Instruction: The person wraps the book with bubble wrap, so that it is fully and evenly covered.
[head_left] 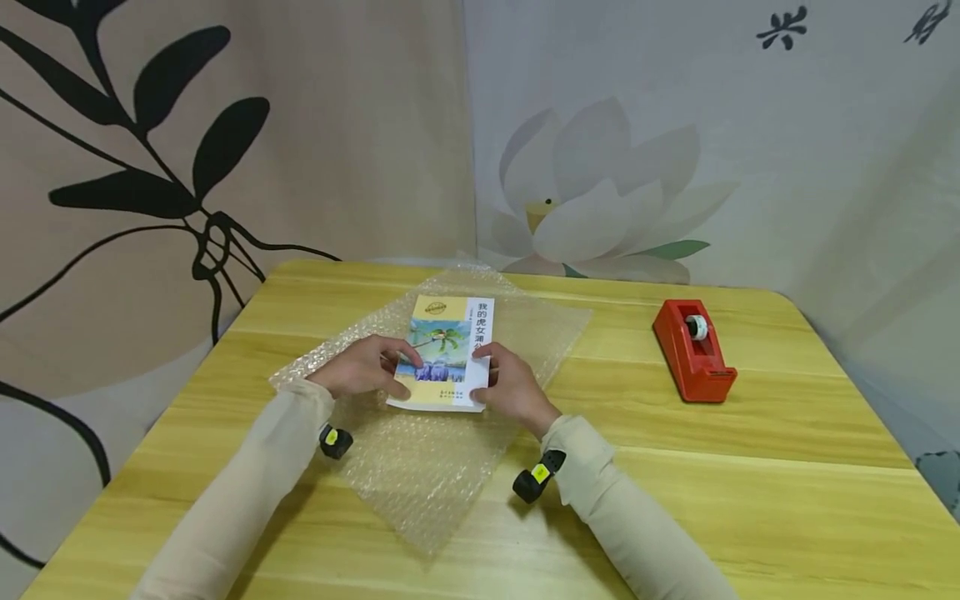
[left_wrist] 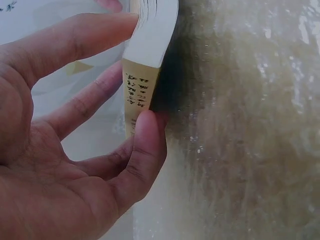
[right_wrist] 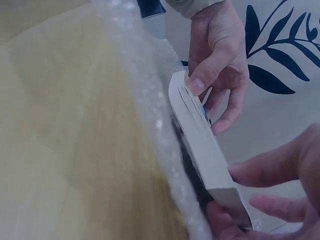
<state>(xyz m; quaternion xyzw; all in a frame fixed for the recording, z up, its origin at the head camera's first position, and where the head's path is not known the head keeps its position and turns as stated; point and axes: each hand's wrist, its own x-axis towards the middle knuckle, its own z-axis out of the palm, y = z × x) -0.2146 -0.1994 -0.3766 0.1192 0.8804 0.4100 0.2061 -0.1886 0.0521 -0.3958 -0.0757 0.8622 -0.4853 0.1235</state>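
Note:
A paperback book (head_left: 444,333) with a yellow, white and blue cover lies face up over a sheet of bubble wrap (head_left: 427,467). My left hand (head_left: 363,367) grips its left side, thumb on the cover. In the left wrist view, a fingertip curls around the yellow spine (left_wrist: 136,82), and the bottom page edges show. On the other side, my right hand (head_left: 517,387) holds the book's right edge near the lower corner. Seen from the right wrist, the book's underside sits slightly above the bubble wrap (right_wrist: 150,110), with a dark gap between.
A red tape dispenser (head_left: 690,354) with a small roll in it stands on the right of the wooden table (head_left: 795,492). Behind the table hang printed cloths (head_left: 360,125) with leaves and a lotus. Each wrist wears a black strap.

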